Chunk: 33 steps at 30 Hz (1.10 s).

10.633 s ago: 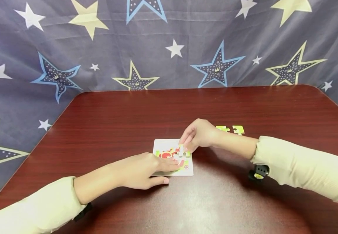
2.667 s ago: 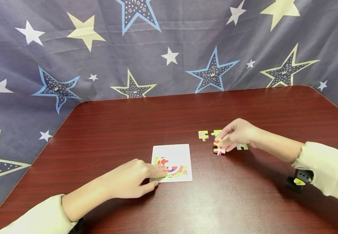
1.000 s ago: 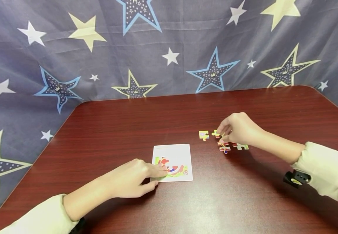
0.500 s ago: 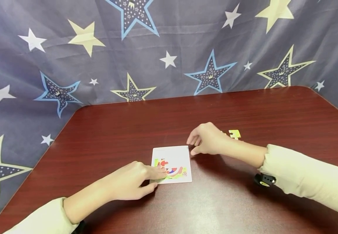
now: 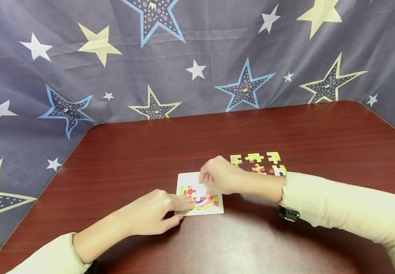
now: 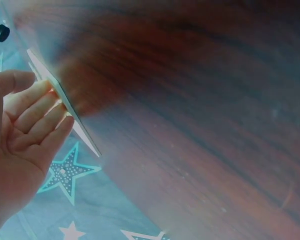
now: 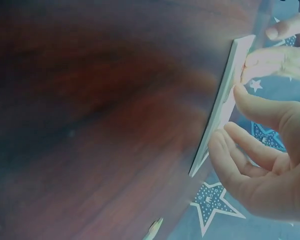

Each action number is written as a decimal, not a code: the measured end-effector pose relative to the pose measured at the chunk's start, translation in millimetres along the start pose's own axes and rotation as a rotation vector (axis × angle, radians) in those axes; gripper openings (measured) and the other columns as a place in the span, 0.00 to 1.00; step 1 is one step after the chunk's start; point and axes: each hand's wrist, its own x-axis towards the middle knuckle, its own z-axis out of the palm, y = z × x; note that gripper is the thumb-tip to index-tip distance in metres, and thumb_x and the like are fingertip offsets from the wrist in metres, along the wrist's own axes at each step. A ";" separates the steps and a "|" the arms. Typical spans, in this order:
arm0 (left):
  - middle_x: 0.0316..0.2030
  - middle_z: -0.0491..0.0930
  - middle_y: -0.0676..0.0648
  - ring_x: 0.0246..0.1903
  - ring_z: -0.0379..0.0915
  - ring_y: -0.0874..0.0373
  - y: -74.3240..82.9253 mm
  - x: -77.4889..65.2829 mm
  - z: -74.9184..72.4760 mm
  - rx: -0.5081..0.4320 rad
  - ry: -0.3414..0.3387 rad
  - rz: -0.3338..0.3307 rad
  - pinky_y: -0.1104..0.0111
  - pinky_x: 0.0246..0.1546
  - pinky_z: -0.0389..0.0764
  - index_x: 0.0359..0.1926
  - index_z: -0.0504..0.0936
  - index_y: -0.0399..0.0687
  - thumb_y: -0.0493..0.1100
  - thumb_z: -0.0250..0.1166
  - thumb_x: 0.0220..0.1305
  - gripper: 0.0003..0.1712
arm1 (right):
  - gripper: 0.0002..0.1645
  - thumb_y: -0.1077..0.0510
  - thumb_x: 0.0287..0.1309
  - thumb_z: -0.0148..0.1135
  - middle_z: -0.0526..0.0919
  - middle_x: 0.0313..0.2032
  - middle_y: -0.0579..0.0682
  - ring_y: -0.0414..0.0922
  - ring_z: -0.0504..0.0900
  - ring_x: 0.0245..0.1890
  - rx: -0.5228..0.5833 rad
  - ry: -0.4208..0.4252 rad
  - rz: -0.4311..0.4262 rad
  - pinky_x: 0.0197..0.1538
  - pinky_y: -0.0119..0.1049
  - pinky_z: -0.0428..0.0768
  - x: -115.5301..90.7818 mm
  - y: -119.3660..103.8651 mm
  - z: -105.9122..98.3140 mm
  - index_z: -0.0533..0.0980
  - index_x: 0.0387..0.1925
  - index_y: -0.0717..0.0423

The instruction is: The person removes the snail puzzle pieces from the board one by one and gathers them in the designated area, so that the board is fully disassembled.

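Observation:
A square white puzzle board with part of a colourful picture, red, blue and green, lies on the table. My left hand rests on its lower left part, fingers extended and the thumb at the front edge. Above the board's right part my right hand bends its fingers down. In the right wrist view its thumb and fingers stand apart at the board, and no piece shows pinched between them. Loose puzzle pieces lie to the right: one green-yellow, one red and yellow, one partly white.
Two more pieces, a long green one and one with a purple spot, lie just behind my right forearm. The dark red wooden table reaches back to a star-patterned curtain.
Over the last seconds more loose pieces have come to lie on the table. My right hand has set one down and moved left to the board. My left hand stays put.

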 end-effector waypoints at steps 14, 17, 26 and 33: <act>0.53 0.82 0.54 0.55 0.79 0.63 -3.5 -0.7 0.1 -0.002 -0.010 0.003 0.66 0.53 0.81 0.55 0.82 0.51 0.39 0.59 0.64 0.19 | 0.27 0.58 0.39 0.79 0.81 0.40 0.50 0.44 0.79 0.41 -0.041 -0.142 -0.150 0.43 0.27 0.77 11.2 -4.9 2.7 0.82 0.46 0.56; 0.53 0.83 0.55 0.54 0.79 0.63 -3.9 -1.5 0.3 -0.003 -0.004 0.013 0.66 0.52 0.81 0.56 0.82 0.53 0.38 0.59 0.63 0.20 | 0.28 0.56 0.39 0.80 0.80 0.40 0.50 0.44 0.80 0.43 -0.035 -0.157 -0.152 0.45 0.27 0.77 12.2 -4.5 2.6 0.82 0.47 0.55; 0.64 0.73 0.53 0.64 0.70 0.62 -6.2 -10.8 3.1 -0.022 -0.035 -0.006 0.61 0.59 0.77 0.64 0.73 0.56 0.38 0.57 0.65 0.26 | 0.28 0.57 0.39 0.79 0.79 0.41 0.47 0.42 0.78 0.43 -0.001 -0.163 -0.098 0.48 0.28 0.77 12.5 -4.1 2.6 0.82 0.48 0.52; 0.66 0.71 0.52 0.64 0.70 0.61 -5.4 -13.8 2.3 0.087 -0.043 0.027 0.62 0.56 0.79 0.66 0.71 0.56 0.40 0.59 0.64 0.29 | 0.28 0.56 0.39 0.80 0.78 0.40 0.48 0.42 0.78 0.42 -0.019 -0.166 -0.125 0.46 0.27 0.76 13.0 -3.0 3.2 0.82 0.47 0.53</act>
